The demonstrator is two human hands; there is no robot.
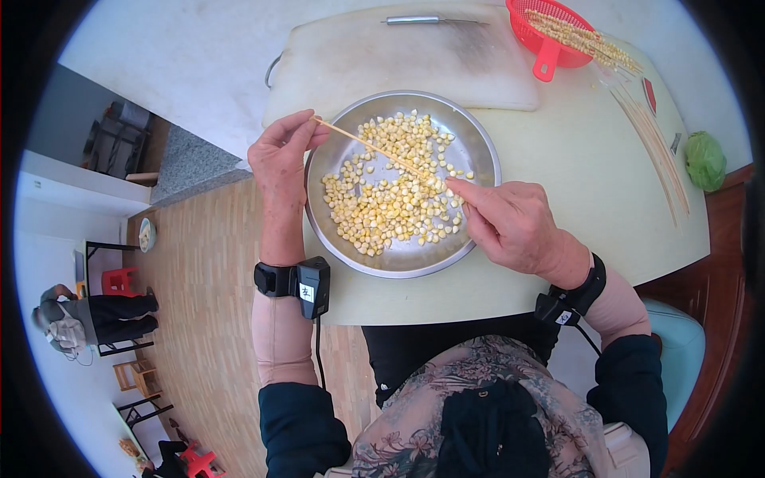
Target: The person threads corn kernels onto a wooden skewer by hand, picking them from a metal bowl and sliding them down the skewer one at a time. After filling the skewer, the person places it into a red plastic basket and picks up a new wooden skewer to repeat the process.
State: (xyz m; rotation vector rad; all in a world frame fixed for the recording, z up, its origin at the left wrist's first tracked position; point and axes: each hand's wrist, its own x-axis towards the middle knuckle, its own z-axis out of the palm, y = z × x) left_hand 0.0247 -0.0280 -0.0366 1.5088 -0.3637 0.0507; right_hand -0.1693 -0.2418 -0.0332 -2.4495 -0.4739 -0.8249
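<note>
Above a round metal pan (319, 219) on the table, a thin wooden skewer (358, 140) slants between my two hands. My left hand (283, 151) pinches its upper left end, over the pan's left rim. At the other end, the fingers of my right hand (510, 223) are closed on the skewer's tip area, close above the kernels. Whether a kernel sits between those fingertips is hidden. Loose pale yellow corn kernels (382, 211) lie spread over the pan's bottom.
Behind the pan lies a white cutting board (335, 64) with a metal-handled pointed tool (410, 20). At the back right are a red strainer (546, 60) with kernel-covered skewers (582, 36), bare skewers (649, 151) and a green plastic bundle (705, 161). Another person (103, 319) stands far left.
</note>
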